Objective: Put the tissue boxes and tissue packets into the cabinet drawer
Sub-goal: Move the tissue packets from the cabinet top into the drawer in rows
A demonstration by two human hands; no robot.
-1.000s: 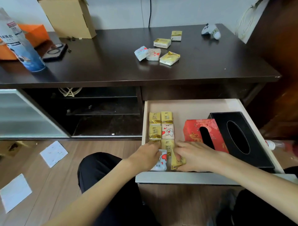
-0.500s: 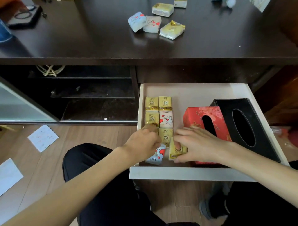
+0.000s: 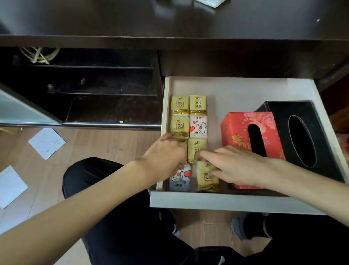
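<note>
The cabinet drawer (image 3: 236, 200) is pulled out. Along its left side lie two columns of tissue packets (image 3: 188, 115), yellow ones and white cat-print ones. My left hand (image 3: 166, 157) curls its fingers down onto the top of the front white cat-print packet (image 3: 180, 179). My right hand (image 3: 234, 166) lies with straight fingers over the front yellow packet (image 3: 206, 178), thumb touching it. A red tissue box (image 3: 238, 128) and a black tissue box (image 3: 283, 113) stand at the drawer's right. One more packet (image 3: 209, 2) peeks in on the dark cabinet top (image 3: 170, 19).
Left of the drawer are open dark shelves (image 3: 94, 83) with a coil of cord (image 3: 37, 55) and a glass door (image 3: 20, 111). Paper sheets (image 3: 47, 142) lie on the wooden floor. My knees in black trousers are below the drawer front.
The view has tilted down and closer to the drawer. The front yellow packet now lies flat beside the white one, and my right fingers have flattened over it.
</note>
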